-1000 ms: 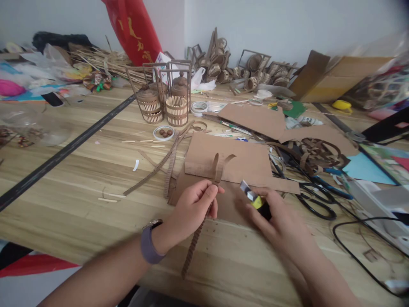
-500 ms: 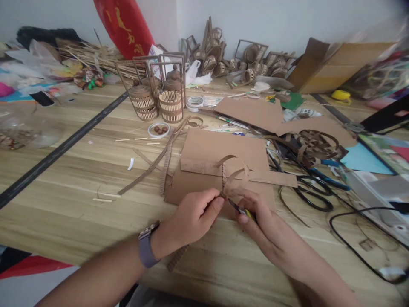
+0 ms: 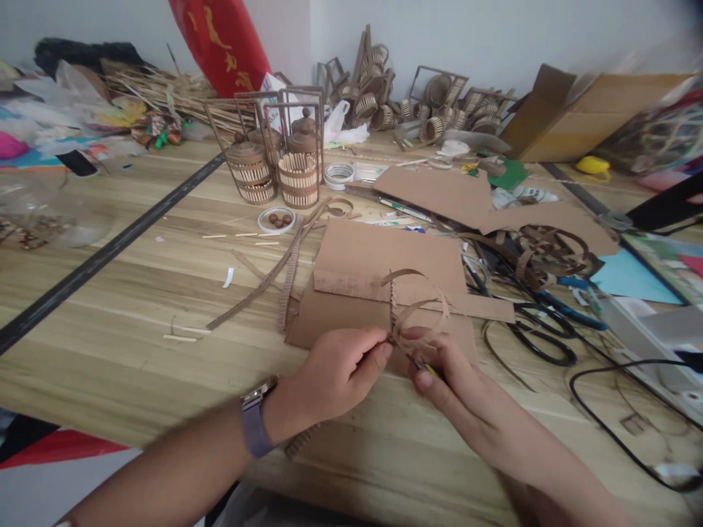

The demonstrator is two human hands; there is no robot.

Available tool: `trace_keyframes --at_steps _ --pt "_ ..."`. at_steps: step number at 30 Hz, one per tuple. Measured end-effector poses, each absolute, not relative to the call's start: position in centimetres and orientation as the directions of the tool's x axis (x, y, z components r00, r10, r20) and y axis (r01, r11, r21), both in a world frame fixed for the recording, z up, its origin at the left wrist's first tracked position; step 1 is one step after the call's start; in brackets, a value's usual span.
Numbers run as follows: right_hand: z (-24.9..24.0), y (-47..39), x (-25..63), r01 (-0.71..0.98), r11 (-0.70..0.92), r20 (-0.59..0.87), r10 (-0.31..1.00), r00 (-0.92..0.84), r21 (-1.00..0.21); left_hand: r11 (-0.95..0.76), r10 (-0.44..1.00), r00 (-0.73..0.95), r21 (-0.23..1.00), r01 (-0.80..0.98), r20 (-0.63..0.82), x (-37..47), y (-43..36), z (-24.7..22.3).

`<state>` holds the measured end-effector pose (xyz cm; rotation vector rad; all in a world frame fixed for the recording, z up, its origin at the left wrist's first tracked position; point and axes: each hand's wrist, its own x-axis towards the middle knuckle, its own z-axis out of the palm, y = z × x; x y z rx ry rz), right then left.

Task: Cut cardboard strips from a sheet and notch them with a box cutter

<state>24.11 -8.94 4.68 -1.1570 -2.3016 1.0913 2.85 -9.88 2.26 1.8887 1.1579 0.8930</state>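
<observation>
My left hand (image 3: 348,369) is closed, thumb and forefinger pinching a narrow brown cardboard strip (image 3: 393,304). My right hand (image 3: 453,384) is closed on a small tool with a dark tip and a yellow-green part (image 3: 427,367), whose kind I cannot make out. The tool's tip is close to my left fingertips. A thin brown strip curls in loops (image 3: 444,315) above my right fingers. Both hands are over the near edge of stacked cardboard sheets (image 3: 384,256). A ridged strip (image 3: 301,441) shows below my left wrist.
Small slatted buckets (image 3: 299,181) in frames stand behind, near a tape roll (image 3: 339,174) and a ring holding brown beads (image 3: 276,220). Black-handled scissors (image 3: 549,333), coiled strips (image 3: 549,252) and a black cable (image 3: 576,410) lie right. A cardboard box (image 3: 587,117) is back right.
The view has shifted slightly, so the table things appear a little further right. The curled strip's loops have changed shape and tilt over my right fingers. Both hands keep their grip.
</observation>
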Motion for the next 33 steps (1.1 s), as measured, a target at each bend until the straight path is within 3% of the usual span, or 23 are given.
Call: trace_keyframes --at_steps 17,25,33 --pt "5.8 -8.8 24.1 0.531 0.373 -0.062 0.772 -0.632 -0.761 -0.364 0.893 0.396 0.861 0.354 0.215 2.8 -9.9 2.3" --pt "4.1 -8.9 23.4 0.569 0.48 0.052 0.793 -0.607 -0.667 -0.197 0.93 0.36 0.926 0.322 0.073 2.9 -9.9 2.8" --pt "4.0 -9.1 23.0 0.586 0.475 0.095 0.823 -0.56 -0.657 -0.177 0.933 0.355 0.941 0.288 0.067 3.1 -9.9 2.5"
